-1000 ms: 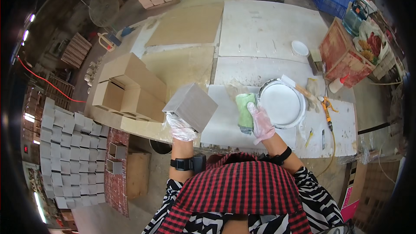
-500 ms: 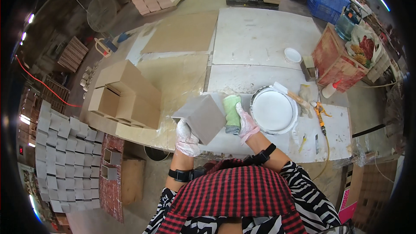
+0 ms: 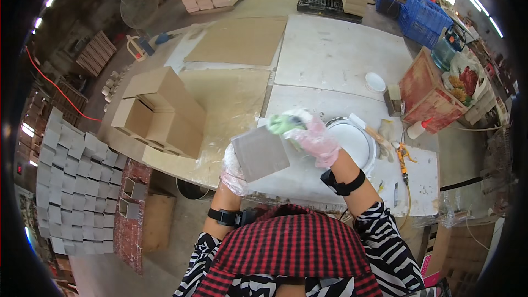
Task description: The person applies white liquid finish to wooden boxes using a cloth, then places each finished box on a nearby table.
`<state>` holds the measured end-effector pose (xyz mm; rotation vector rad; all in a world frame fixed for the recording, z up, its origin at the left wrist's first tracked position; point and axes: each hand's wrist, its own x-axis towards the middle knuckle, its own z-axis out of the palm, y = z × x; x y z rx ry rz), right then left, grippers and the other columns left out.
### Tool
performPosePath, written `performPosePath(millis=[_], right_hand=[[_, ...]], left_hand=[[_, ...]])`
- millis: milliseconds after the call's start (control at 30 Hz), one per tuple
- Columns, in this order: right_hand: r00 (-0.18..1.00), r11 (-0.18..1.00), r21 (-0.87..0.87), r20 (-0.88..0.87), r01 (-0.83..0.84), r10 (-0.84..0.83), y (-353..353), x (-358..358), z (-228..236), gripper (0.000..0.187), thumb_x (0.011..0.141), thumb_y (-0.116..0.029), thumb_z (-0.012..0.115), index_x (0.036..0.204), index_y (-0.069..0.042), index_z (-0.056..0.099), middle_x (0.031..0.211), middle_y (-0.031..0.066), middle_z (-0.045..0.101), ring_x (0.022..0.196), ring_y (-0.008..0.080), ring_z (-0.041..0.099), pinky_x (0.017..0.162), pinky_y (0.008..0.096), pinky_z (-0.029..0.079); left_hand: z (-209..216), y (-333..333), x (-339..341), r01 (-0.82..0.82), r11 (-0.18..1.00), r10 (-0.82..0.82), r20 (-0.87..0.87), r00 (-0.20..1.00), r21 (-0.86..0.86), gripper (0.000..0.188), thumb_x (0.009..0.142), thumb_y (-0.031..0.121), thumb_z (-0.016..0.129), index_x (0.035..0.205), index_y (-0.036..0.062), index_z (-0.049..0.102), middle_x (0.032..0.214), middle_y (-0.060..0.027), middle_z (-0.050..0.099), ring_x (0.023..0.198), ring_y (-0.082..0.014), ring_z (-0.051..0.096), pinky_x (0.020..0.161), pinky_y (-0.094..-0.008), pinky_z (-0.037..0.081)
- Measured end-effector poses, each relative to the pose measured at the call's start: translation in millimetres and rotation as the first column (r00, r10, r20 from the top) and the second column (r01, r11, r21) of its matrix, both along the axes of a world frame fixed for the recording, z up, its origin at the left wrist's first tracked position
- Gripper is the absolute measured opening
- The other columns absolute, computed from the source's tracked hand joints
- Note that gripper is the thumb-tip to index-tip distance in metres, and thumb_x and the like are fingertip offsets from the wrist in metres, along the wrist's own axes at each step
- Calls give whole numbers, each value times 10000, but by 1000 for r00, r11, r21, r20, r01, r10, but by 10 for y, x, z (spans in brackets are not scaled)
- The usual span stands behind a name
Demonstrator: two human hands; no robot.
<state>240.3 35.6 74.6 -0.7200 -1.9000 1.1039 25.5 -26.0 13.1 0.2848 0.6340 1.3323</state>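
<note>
The right hand [image 3: 316, 138] is now bringing the green sponge [image 3: 283, 123], fingers clamped on it, up from the white bucket [image 3: 352, 140] onto the grey tile [image 3: 259, 153], which the left hand [image 3: 235, 170] is gripping from beneath.

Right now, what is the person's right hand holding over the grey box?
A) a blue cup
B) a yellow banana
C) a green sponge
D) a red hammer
C: the gloved right hand grips a green sponge at the top edge of the grey box, which the left hand holds up.
</note>
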Motion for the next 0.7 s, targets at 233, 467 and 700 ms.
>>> performPosePath(millis=[233,467,700], right_hand=[[947,892,430,323,-142,-4,69,-457,143,263,773,-278,616,996,-137,623,943,95,582,922,288,549,806,395,448],[905,791,536,423,-296,52,-24,-544,-198,241,760,-330,608,957,-194,635,935,72,577,931,276,541,808,400,433],[874,859,216,267,-465,406,-267,-365,-139,255,779,-271,604,991,-132,629,887,74,592,881,259,563,784,367,459]], left_hand=[[157,109,249,-7,1000,7,76,997,0,386,962,333,394,1163,36,538,1069,-109,607,916,-220,610,812,-328,505],[-88,132,39,120,978,-78,-238,968,169,399,952,297,354,1182,12,515,1124,-145,585,997,-243,588,854,-347,495],[-142,249,-106,162,976,-177,95,980,146,467,951,331,322,1216,-16,488,1178,-173,560,1041,-298,569,895,-418,473]])
